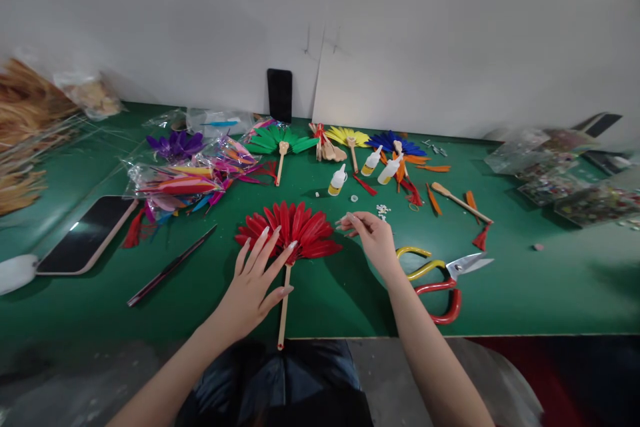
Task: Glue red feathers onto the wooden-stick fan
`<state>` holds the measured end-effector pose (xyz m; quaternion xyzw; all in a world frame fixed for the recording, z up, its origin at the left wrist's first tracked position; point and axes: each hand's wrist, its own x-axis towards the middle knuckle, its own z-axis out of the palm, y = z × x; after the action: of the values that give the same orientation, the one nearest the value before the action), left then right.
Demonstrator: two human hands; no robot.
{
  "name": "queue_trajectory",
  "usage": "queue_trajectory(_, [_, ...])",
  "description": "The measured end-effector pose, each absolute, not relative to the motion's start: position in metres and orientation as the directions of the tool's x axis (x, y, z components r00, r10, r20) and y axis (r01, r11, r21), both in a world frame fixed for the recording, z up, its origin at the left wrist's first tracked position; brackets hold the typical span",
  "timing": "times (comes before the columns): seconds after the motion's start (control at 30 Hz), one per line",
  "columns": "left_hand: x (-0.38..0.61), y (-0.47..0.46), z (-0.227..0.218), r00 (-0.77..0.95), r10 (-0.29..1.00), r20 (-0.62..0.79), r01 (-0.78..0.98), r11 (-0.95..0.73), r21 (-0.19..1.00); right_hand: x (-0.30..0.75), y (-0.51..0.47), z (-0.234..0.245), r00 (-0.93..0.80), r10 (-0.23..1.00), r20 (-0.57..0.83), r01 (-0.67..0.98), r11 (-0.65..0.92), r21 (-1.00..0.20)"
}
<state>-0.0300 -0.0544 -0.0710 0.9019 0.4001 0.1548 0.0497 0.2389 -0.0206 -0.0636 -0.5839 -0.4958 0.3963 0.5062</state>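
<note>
A red feather fan (310, 230) lies on the green table in front of me, its thin wooden handle (285, 307) pointing toward me and reaching the front edge. My left hand (257, 280) is open, fingers spread over the fan's left and lower feathers. Just off the fan's right side, my right hand (367, 233) has its fingers drawn together in a pinch; whatever may be between the fingertips is too small to make out. Beyond it lies a little heap of small white pieces (383, 209). Red and yellow-handled scissors (453, 273) rest right of my right forearm.
Several glue bottles (337, 181) stand mid-table. Behind them lie a green fan (283, 140), a yellow fan (350, 137) and a blue fan (397, 142). Bagged feathers (185, 180), a phone (87, 235) and a dark pen (173, 265) are at left. Bead bags (595, 197) sit at right.
</note>
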Motion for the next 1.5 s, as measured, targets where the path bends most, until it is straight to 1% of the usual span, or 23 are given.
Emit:
queue_trajectory(0.1, [-0.03, -0.054, -0.069, 0.638, 0.732, 0.24, 0.699, -0.681, 0.217, 0.238, -0.021, -0.063, 0.203, 0.978, 0.044, 0.153, 0.013, -0.988])
queue_trajectory(0.23, [-0.03, -0.055, -0.069, 0.641, 0.733, 0.228, 0.695, -0.68, 0.233, 0.235, -0.024, -0.061, 0.207, 0.978, -0.008, 0.131, -0.036, -0.991])
queue_trajectory(0.33, [-0.03, -0.055, -0.071, 0.636, 0.74, 0.22, 0.697, -0.673, 0.248, 0.232, -0.026, -0.059, 0.148, 0.989, -0.018, 0.111, -0.035, -0.993])
queue_trajectory(0.47, [-0.031, -0.054, -0.072, 0.625, 0.749, 0.22, 0.702, -0.662, 0.261, 0.228, -0.028, -0.058, 0.039, 0.999, -0.027, 0.036, -0.028, -0.999])
queue_trajectory(0.57, [-0.031, -0.054, -0.072, 0.629, 0.747, 0.214, 0.7, -0.665, 0.261, 0.227, -0.029, -0.058, 0.031, 0.998, -0.048, -0.004, -0.048, -0.999])
queue_trajectory(0.67, [-0.031, -0.054, -0.072, 0.634, 0.743, 0.213, 0.696, -0.669, 0.261, 0.226, -0.029, -0.058, 0.068, 0.997, -0.036, 0.021, -0.037, -0.999])
queue_trajectory(0.8, [-0.031, -0.054, -0.072, 0.63, 0.747, 0.214, 0.695, -0.664, 0.276, 0.227, -0.03, -0.057, 0.051, 0.999, 0.005, 0.05, 0.003, -0.999])
queue_trajectory(0.93, [-0.031, -0.054, -0.072, 0.624, 0.75, 0.221, 0.69, -0.661, 0.295, 0.226, -0.03, -0.055, 0.02, 1.0, -0.012, 0.034, -0.013, -0.999])
queue_trajectory(1.03, [-0.032, -0.054, -0.072, 0.623, 0.749, 0.225, 0.689, -0.662, 0.296, 0.226, -0.03, -0.058, 0.068, 0.997, -0.027, 0.032, -0.029, -0.999])
queue_trajectory(1.1, [-0.031, -0.054, -0.072, 0.626, 0.745, 0.228, 0.689, -0.666, 0.286, 0.226, -0.029, -0.06, 0.103, 0.995, -0.02, 0.037, -0.024, -0.999])
queue_trajectory(1.3, [-0.029, -0.055, -0.07, 0.679, 0.696, 0.233, 0.66, -0.718, 0.223, 0.228, -0.025, -0.062, 0.115, 0.993, 0.015, 0.088, 0.005, -0.996])
queue_trajectory(1.4, [-0.03, -0.056, -0.07, 0.721, 0.661, 0.208, 0.634, -0.75, 0.19, 0.229, -0.022, -0.062, 0.161, 0.987, 0.013, 0.128, -0.008, -0.992])
queue_trajectory(1.5, [-0.03, -0.055, -0.07, 0.754, 0.634, 0.174, 0.608, -0.773, 0.182, 0.23, -0.016, -0.058, 0.161, 0.987, 0.017, 0.201, -0.016, -0.979])
